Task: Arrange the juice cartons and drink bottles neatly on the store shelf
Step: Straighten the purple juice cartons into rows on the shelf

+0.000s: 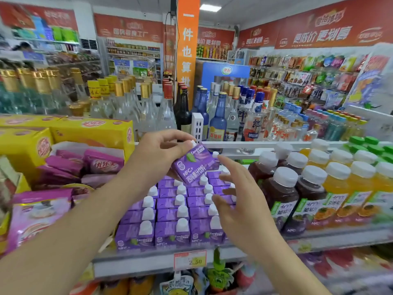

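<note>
Purple carton [192, 165] tilted in left hand [158, 150] grip, right hand [238, 196] spread

Yellow cardboard boxes [91, 130] stack at nine o'clock above pink snack packets [102, 162]. Clear glass liquor bottles [148, 107] crowd twelve o'clock, an orange hanging banner [188, 45] behind them.
</note>
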The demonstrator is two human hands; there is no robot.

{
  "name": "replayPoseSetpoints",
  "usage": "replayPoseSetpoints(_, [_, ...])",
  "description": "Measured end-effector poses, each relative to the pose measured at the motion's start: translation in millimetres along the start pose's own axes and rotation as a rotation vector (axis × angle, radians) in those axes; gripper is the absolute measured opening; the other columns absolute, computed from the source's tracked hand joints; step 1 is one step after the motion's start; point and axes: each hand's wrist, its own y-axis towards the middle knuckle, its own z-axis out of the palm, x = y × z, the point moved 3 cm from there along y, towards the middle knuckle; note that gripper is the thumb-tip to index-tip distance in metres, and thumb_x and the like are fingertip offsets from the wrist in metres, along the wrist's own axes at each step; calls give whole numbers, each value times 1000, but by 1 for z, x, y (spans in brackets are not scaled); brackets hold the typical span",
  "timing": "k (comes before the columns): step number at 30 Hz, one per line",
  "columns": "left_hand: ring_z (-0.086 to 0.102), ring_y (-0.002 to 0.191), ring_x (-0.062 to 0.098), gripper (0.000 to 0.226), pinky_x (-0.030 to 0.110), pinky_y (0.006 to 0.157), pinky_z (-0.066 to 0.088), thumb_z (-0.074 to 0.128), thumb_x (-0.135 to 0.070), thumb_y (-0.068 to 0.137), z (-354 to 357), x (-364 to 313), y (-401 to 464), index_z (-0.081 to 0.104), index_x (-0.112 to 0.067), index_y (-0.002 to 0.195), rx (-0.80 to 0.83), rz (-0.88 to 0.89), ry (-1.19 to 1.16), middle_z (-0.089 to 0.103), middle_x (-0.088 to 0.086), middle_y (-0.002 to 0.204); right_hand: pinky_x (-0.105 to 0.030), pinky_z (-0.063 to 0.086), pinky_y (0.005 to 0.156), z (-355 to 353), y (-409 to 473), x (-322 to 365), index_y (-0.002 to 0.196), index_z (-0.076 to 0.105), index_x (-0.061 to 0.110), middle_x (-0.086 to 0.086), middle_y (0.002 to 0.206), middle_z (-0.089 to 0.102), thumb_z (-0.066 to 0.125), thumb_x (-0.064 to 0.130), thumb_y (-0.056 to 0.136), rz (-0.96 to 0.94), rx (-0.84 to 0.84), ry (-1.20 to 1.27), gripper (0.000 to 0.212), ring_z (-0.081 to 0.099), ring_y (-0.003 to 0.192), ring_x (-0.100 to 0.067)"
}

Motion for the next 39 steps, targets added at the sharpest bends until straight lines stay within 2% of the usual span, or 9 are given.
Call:
replayPoseSetpoints(6, [69, 73, 27, 14, 31, 53, 59, 76, -27, 93, -2, -3, -66, 83, -18, 101, 71, -173, -117, 80, 18, 97, -12, 53, 83, -8, -28, 37, 138, 56, 54, 42, 130, 55, 79, 0, 92, -68, 69, 224, 74, 59, 114, 5])
replayPoseSetpoints(12, [76, 84, 30, 47, 45, 80, 63, 73, -37, 85, -8, 3, -108, 67, -9, 123, 68, -228, -330, 82, 10, 101, -38, 61, 81, -10, -52, 45, 119, 62, 51, 8, 110, 75, 89, 2, 81, -17, 1, 326, 67, 72, 95, -17])
replayPoseSetpoints(16, [74, 78, 16, 36, 25, 68, 59, 79, -23, 81, -9, 12, -139, 73, -12, 115, 22, -140, -404, 74, -2, 90, -34, 62, 82, -8, -65, 50, 120, 60, 49, 11, 117, 74, 88, 2, 82, -8, -2, 352, 66, 73, 98, -16])
replayPoseSetpoints(21, [76, 94, 32, 24, 32, 72, 62, 71, -22, 90, -12, 22, -153, 73, -9, 111, -45, -147, -514, 77, 19, 110, -32, 61, 88, -1, -76, 52, 137, 59, 36, 8, 131, 69, 84, 14, 89, -27, 70, 448, 58, 71, 112, -18])
replayPoseSetpoints(28, [77, 102, 22, 17, 50, 76, 65, 74, -21, 89, -13, 19, -164, 78, -23, 105, -32, -140, -385, 75, 3, 119, -46, 56, 103, -1, -82, 60, 132, 65, 21, -1, 124, 74, 81, -3, 88, -108, 26, 555, 53, 69, 122, -25])
replayPoseSetpoints(31, [74, 107, 10, 22, 45, 89, 64, 73, -39, 90, -12, 15, -167, 80, -36, 110, -5, -167, -210, 73, -5, 122, -38, 57, 101, -4, -85, 63, 133, 64, 24, 4, 124, 73, 85, -2, 85, -136, -44, 527, 59, 69, 119, -24])
replayPoseSetpoints(34, [72, 100, -4, 30, 24, 79, 63, 75, -56, 83, -8, 11, -168, 79, -42, 109, 51, -217, -226, 74, -7, 121, -25, 54, 100, -3, -86, 63, 138, 59, 32, 14, 120, 69, 90, 9, 81, -152, -77, 403, 68, 67, 120, -17])
replayPoseSetpoints(37, [73, 115, 16, 50, 42, 95, 61, 82, -66, 78, -4, 15, -168, 76, -38, 119, 133, -271, -235, 78, -8, 120, -18, 47, 104, 2, -87, 65, 143, 53, 41, 18, 124, 66, 92, 17, 81, -171, -49, 240, 77, 62, 125, -11])
replayPoseSetpoints(39, [75, 111, 28, 41, 47, 96, 61, 80, -45, 87, -1, 18, -167, 76, -24, 123, 133, -275, -272, 79, 4, 117, -10, 39, 107, 5, -88, 65, 144, 50, 43, 20, 129, 64, 92, 14, 80, -194, -10, 173, 81, 56, 132, -4])
